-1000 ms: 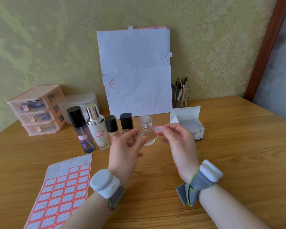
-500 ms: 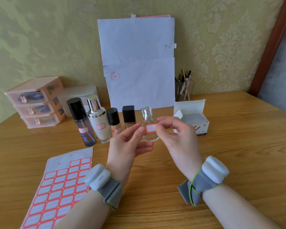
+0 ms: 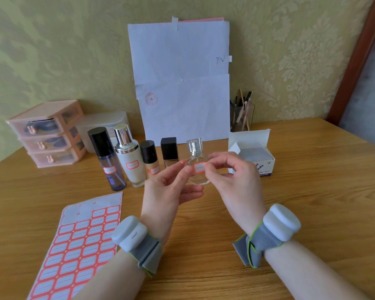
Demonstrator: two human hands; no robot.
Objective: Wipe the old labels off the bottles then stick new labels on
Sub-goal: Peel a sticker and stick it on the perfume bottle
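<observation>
Wood-grain tabletop (image 3: 312, 224) runs bare along the near edge and out to the right, leaving wide room on that side. Both forearms come in from below, each wearing a grey wrist strap with a pale pod (image 3: 132, 234). At the near left, a sheet of red-bordered white stickers (image 3: 80, 245) lies flat just beside the left forearm, its top rows peeled.

The left hand (image 3: 167, 187) is turned palm-up. Its thumb is set against the left side of a small round clear glass bottle (image 3: 198, 180) and its fingers curl below, gripping the bottle upright at mid-table. The right hand (image 3: 236, 180) arches in from the right, thumb and forefinger pinching the right end of a red-bordered white label (image 3: 199, 167) that lies across the bottle's face.

Just behind stands a tight row:
- a tall dark bottle with a black cap (image 3: 108, 161)
- a cream bottle with a silver cap (image 3: 131, 163)
- a small tan bottle with a black cap (image 3: 151, 163)
- a square black-capped bottle (image 3: 169, 152)

The first three carry red-bordered labels.

An open white cardboard box of pads (image 3: 253, 156) sits near the right hand, apart from it. Farthest back, a pink plastic drawer unit (image 3: 48, 135) stands at the left. White paper sheets (image 3: 182, 83) lean on the green patterned wall, beside a clear pen holder (image 3: 241, 113).
</observation>
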